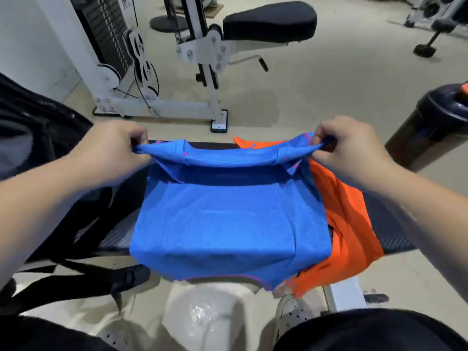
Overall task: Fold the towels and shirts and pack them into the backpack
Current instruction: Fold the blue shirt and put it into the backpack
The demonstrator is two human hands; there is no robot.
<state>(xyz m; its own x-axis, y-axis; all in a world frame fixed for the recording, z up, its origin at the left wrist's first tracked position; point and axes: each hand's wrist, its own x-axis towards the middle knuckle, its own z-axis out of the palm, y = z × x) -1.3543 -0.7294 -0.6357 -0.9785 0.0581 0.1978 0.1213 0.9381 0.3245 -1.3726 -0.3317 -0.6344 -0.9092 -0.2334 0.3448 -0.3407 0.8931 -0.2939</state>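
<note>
A blue mesh shirt (228, 224) lies across a black padded bench (385, 224), its near hem hanging over the front edge. My left hand (111, 148) pinches the shirt's far left corner and my right hand (352, 145) pinches the far right corner, both lifting that edge off the bench. An orange shirt (352, 224) lies crumpled under and to the right of the blue one. The black backpack (43, 138) stands at the left end of the bench, its straps (76, 277) trailing down to the floor.
A dark shaker bottle (430, 122) stands at the right. A white weight machine (152, 72) with a black seat pad (271, 20) is beyond the bench. A phone (219, 122) lies on the floor. My shoes (291, 312) are below.
</note>
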